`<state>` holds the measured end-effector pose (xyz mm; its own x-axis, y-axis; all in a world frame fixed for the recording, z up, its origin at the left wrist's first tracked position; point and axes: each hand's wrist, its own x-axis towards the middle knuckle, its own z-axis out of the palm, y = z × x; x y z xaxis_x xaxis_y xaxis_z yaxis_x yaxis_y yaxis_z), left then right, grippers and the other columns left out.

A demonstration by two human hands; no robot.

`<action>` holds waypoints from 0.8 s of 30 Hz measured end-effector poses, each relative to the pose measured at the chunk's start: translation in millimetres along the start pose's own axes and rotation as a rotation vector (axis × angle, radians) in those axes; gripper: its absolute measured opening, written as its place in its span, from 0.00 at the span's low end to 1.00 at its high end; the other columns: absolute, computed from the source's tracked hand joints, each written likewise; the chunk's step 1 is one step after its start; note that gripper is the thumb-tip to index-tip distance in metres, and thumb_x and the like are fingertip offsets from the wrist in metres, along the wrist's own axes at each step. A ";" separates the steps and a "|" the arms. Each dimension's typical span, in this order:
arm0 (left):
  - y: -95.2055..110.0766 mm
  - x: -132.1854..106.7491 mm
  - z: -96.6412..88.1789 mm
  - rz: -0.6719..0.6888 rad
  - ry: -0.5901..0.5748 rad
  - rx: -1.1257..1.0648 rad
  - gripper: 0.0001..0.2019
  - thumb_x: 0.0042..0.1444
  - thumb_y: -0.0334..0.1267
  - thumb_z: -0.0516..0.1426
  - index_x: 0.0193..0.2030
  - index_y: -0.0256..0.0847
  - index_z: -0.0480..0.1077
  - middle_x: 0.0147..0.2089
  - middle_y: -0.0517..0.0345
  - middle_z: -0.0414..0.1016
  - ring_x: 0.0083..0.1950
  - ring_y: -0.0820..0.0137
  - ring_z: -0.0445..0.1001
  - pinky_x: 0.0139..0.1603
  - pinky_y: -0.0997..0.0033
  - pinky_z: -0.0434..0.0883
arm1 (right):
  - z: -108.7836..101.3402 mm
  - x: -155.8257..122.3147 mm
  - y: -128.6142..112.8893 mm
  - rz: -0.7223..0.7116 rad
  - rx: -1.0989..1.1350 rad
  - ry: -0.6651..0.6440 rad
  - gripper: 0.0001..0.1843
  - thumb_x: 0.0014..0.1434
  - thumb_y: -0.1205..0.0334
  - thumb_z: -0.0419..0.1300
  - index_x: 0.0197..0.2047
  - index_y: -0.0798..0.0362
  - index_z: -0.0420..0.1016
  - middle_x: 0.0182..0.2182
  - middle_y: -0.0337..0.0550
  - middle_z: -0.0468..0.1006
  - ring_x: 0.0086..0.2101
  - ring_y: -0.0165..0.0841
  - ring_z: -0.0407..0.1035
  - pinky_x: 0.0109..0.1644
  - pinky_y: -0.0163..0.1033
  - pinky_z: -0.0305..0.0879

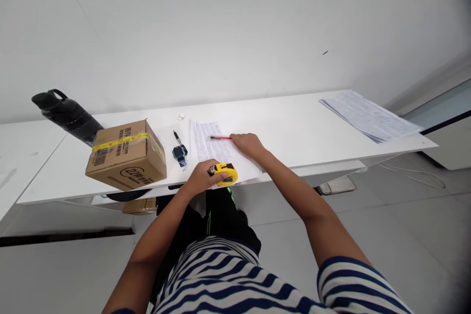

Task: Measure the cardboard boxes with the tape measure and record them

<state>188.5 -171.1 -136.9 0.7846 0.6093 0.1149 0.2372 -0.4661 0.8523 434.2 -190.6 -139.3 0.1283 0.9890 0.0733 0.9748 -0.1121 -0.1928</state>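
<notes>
Full Grip, Close to the Edge

Our left hand (pixel 203 176) clasps the yellow plastic tape measure (pixel 229 176) by the front edge of the white table (pixel 290 132); our right hand (pixel 247 145) pinches the slim red pen (pixel 221 138) above the written white paper (pixel 204 149). A loosened left grip could drop the tape measure past the edge; a sliding wrist could drag the paper.

We count one tape measure, one brown cardboard box (pixel 123 159), one black bottle (pixel 75 117), one dark-blue watch (pixel 179 152), two pens, counting the black-and-silver pen (pixel 175 134). Sheets we cannot number.

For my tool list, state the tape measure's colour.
The tape measure is yellow with black parts; the head view shows it.
</notes>
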 end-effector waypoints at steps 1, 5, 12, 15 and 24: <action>-1.5 0.8 1.4 -0.013 0.001 0.013 0.17 0.54 0.53 0.61 0.36 0.39 0.71 0.31 0.61 0.72 0.32 0.72 0.68 0.33 0.73 0.65 | 4.0 -2.8 -0.4 0.020 0.071 0.045 0.17 0.71 0.59 0.44 0.56 0.54 0.67 0.40 0.53 0.81 0.37 0.40 0.75 0.39 0.41 0.62; -9.0 -4.0 1.2 -0.036 0.016 0.021 0.16 0.55 0.52 0.60 0.36 0.39 0.72 0.30 0.62 0.71 0.30 0.73 0.67 0.31 0.73 0.64 | 19.5 -24.8 -9.0 0.053 0.832 0.216 0.13 0.70 0.50 0.45 0.46 0.49 0.62 0.25 0.37 0.74 0.26 0.33 0.68 0.33 0.37 0.61; -15.7 -8.3 -2.2 0.039 0.028 0.038 0.15 0.56 0.50 0.60 0.36 0.38 0.71 0.31 0.60 0.72 0.31 0.73 0.67 0.33 0.73 0.64 | 17.1 -36.2 -15.7 0.009 1.164 0.058 0.20 0.66 0.43 0.51 0.34 0.49 0.70 0.22 0.33 0.63 0.24 0.29 0.57 0.29 0.36 0.53; -14.7 -6.1 -2.9 0.049 -0.006 0.042 0.15 0.56 0.50 0.60 0.36 0.39 0.71 0.32 0.60 0.72 0.31 0.73 0.68 0.33 0.72 0.64 | 15.9 -31.9 -16.2 0.006 1.088 0.002 0.25 0.66 0.43 0.48 0.30 0.51 0.73 0.23 0.39 0.70 0.27 0.31 0.63 0.33 0.39 0.58; -13.0 -3.6 -5.4 0.054 -0.051 0.027 0.16 0.56 0.52 0.60 0.38 0.39 0.71 0.33 0.59 0.72 0.33 0.71 0.69 0.35 0.71 0.65 | 19.9 -31.1 -19.9 0.093 0.896 0.035 0.26 0.61 0.48 0.55 0.18 0.49 0.49 0.17 0.35 0.58 0.23 0.28 0.54 0.28 0.39 0.50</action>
<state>179.5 -163.8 -145.6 0.8244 0.5499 0.1338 0.2085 -0.5150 0.8315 407.1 -217.2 -157.2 0.2190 0.9746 0.0462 0.4545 -0.0600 -0.8887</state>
